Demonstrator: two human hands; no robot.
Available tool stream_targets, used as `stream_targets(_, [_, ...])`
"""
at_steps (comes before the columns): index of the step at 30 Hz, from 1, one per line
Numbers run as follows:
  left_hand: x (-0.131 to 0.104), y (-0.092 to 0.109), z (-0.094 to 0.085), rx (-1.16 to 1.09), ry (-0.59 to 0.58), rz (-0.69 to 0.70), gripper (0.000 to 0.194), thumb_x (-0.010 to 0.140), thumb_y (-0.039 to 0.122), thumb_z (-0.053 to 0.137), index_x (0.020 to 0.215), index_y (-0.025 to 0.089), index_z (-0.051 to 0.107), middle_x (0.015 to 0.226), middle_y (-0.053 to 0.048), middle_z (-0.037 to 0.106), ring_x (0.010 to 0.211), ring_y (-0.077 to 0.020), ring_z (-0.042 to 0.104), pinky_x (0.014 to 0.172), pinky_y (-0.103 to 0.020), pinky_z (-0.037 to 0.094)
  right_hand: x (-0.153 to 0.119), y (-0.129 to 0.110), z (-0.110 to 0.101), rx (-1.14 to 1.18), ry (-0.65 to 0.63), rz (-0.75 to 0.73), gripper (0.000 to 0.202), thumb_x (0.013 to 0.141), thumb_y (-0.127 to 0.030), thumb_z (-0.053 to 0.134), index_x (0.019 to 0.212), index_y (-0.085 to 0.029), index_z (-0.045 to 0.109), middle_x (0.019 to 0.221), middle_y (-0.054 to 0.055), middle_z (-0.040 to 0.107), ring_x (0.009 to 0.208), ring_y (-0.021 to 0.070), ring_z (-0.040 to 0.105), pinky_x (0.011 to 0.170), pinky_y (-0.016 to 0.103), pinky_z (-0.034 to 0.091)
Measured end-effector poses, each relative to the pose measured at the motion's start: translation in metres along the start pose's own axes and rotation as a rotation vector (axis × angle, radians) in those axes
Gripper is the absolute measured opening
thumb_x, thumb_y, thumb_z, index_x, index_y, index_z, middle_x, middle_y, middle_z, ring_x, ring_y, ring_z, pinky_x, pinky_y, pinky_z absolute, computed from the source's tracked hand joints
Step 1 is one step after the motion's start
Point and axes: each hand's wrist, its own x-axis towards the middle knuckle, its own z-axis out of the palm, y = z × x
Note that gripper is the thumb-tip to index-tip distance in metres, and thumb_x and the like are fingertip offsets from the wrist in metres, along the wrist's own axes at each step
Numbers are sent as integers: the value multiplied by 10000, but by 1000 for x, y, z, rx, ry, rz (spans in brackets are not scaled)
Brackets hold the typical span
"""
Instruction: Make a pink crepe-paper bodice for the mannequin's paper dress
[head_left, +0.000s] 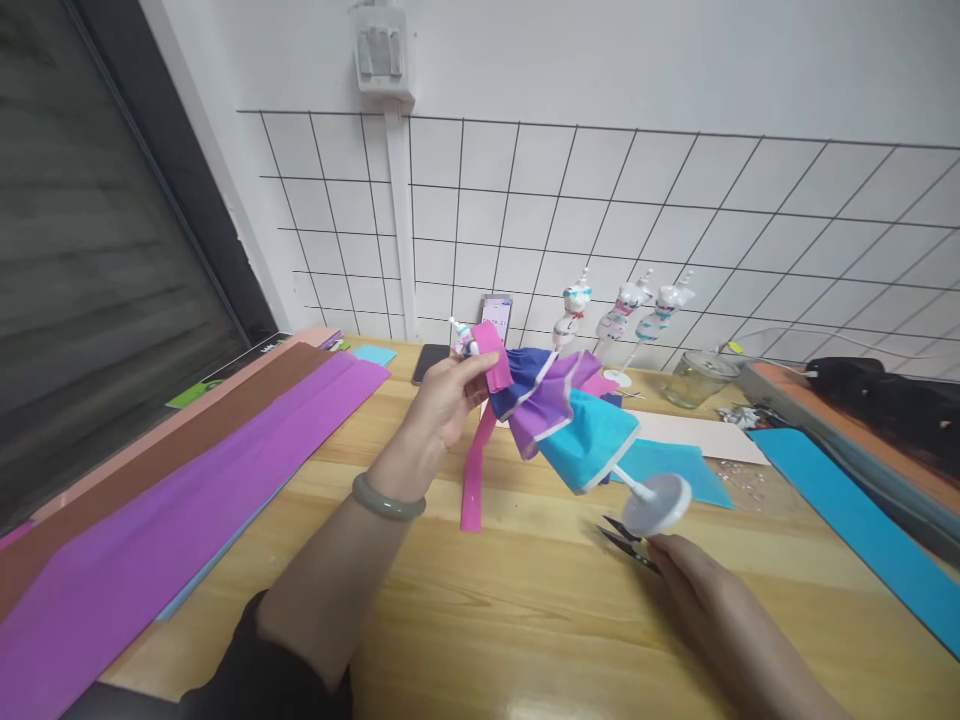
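My left hand (442, 400) is closed round the upper part of a small dress form (652, 505), which tilts with its white base toward the lower right. A layered skirt of dark blue, purple and turquoise (589, 440) covers its lower part. Against the bodice, my thumb presses a folded pink strip (492, 358); a pink tail (472, 490) hangs down to the table. Below the base, my right hand (705, 600) grips a pair of scissors (628, 546) with dark blades pointing left and slightly apart. The scissors' handles are hidden in the hand.
Purple sheets (225, 500) and a brown sheet (165, 450) lie at the left. Behind stand several decorated dress forms (576, 300), a lit phone (497, 312) and a glass jar (699, 378). Blue material (847, 510) lies right, beside a dark bundle (892, 400).
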Motion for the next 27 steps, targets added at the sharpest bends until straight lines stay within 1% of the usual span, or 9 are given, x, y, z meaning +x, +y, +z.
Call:
stream_targets(4, [1, 11, -9, -133, -170, -136, 94, 727, 197, 696, 690, 141, 630, 612, 16, 628, 556, -86, 561, 577, -216, 449, 10, -15, -9, 245, -74, 8, 417, 914, -496, 398, 1017, -195, 667, 1066, 111, 716, 1011, 304, 650, 831, 363, 523])
stream_targets(8, [-6, 20, -15, -47, -260, -228, 136, 671, 244, 719, 721, 155, 630, 647, -12, 656, 583, -141, 604, 605, -273, 496, 22, -34, -23, 398, -152, -10, 432, 880, -518, 493, 1090, -179, 657, 1111, 115, 699, 1008, 291, 642, 865, 381, 514])
stream_targets(10, [-10, 21, -20, 11, -306, -197, 265, 596, 310, 769, 785, 176, 639, 684, -16, 672, 612, -166, 617, 664, -324, 518, 27, -46, -31, 397, -171, -39, 440, 883, -496, 506, 1153, -172, 631, 1136, 121, 684, 1013, 285, 636, 875, 398, 511])
stream_targets(12, [-12, 19, -24, 37, -390, -86, 381, 488, 397, 816, 759, 200, 635, 632, 3, 649, 592, -156, 594, 768, -376, 518, 31, -59, -39, 367, -178, -99, 432, 901, -462, 496, 1217, -187, 600, 1150, 116, 673, 1018, 276, 631, 868, 407, 516])
stream_targets(15, [-16, 15, -28, 111, -466, 59, 443, 392, 532, 819, 642, 236, 604, 453, 36, 536, 504, -149, 535, 802, -419, 503, 32, -83, -54, 277, -127, -230, 386, 933, -391, 461, 1251, -206, 577, 1129, 105, 674, 996, 254, 640, 836, 404, 534])
stream_targets(17, [-19, 14, -30, 182, -456, 73, 495, 346, 630, 790, 585, 252, 579, 360, 44, 452, 453, -162, 504, 774, -452, 498, 29, -99, -62, 174, -78, -297, 347, 946, -364, 444, 1228, -222, 590, 1120, 95, 671, 988, 237, 647, 824, 389, 543])
stream_targets(19, [-21, 13, -32, 240, -438, 57, 536, 303, 686, 768, 535, 256, 546, 294, 50, 378, 397, -159, 455, 760, -485, 487, 24, -114, -68, 90, -25, -385, 330, 953, -343, 434, 1226, -237, 586, 1082, 89, 676, 912, 218, 672, 761, 360, 567])
stream_targets(23, [-19, 12, -40, 325, -463, 9, 540, 237, 643, 805, 503, 259, 533, 248, 54, 323, 354, -150, 401, 766, -516, 472, 11, -135, -69, -39, 83, -515, 321, 965, -332, 377, 1145, -219, 618, 899, 82, 685, 634, 187, 679, 534, 302, 572])
stream_targets(27, [-17, 14, -45, 398, -560, -64, 493, 282, 588, 828, 560, 251, 601, 317, 20, 405, 447, -199, 503, 806, -509, 466, 4, -146, -60, -132, 170, -564, 383, 979, -328, 303, 1133, -182, 621, 751, 61, 665, 457, 169, 630, 397, 284, 530])
